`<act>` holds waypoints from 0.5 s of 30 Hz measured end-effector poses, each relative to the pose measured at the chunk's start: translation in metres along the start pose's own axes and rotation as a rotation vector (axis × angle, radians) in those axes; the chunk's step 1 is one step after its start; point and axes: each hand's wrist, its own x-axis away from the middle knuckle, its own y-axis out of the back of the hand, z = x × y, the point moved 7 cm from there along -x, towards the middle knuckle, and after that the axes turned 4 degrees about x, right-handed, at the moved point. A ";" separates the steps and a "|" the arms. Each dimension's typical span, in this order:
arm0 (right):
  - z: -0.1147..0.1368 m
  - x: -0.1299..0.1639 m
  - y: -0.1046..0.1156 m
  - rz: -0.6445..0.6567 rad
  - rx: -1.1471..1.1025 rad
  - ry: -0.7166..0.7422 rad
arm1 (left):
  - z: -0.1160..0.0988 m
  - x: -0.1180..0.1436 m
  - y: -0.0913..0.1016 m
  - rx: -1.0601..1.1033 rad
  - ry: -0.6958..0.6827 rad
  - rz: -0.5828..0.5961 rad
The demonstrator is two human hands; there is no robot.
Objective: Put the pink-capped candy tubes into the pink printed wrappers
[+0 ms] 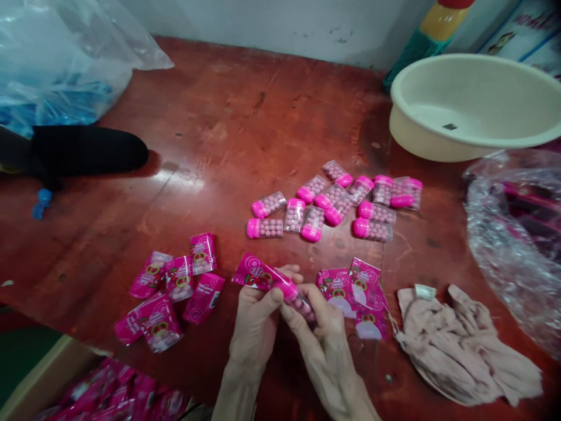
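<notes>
My left hand (256,318) pinches a pink printed plastic sleeve (250,271) between thumb and fingers. Gripped in my right hand (322,333) is a small clear candy container (303,306) with a bright pink cap, full of pale pink balls. The cap end meets the sleeve between the two hands; how far it sits inside I cannot tell. To the right of my hands lie several flat, unfilled sleeves (336,286). Beyond my hands is a loose group of unsleeved candy containers (313,222). Several sleeved packs (162,321) rest on the left.
Crumpled beige cloth (464,345) lies at the right, by a clear plastic bag (508,234). A cream basin (473,143) stands at back right. A black-sleeved arm (90,150) reaches in from the left. Below the table edge, a box (48,374) holds pink packs.
</notes>
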 end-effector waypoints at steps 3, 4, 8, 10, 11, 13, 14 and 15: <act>0.001 -0.002 -0.001 0.108 -0.170 -0.039 | 0.005 0.002 -0.009 0.052 0.120 0.158; 0.000 -0.003 -0.002 0.167 -0.247 -0.075 | 0.006 0.004 -0.011 0.066 0.145 0.189; -0.004 -0.004 -0.005 0.272 -0.376 -0.170 | 0.008 0.006 -0.008 0.062 0.155 0.131; -0.006 -0.003 -0.003 0.204 -0.279 -0.159 | 0.008 0.005 -0.004 0.049 0.134 0.053; -0.006 -0.003 -0.003 0.174 -0.213 -0.149 | 0.008 0.005 -0.002 0.046 0.128 0.022; -0.006 0.000 -0.005 0.148 -0.094 -0.127 | 0.007 0.004 -0.002 0.037 0.121 -0.013; -0.006 0.002 -0.006 0.149 -0.052 -0.117 | 0.006 0.004 -0.002 0.028 0.112 -0.024; -0.006 0.003 -0.008 0.154 -0.020 -0.112 | 0.005 0.005 -0.002 0.015 0.101 -0.036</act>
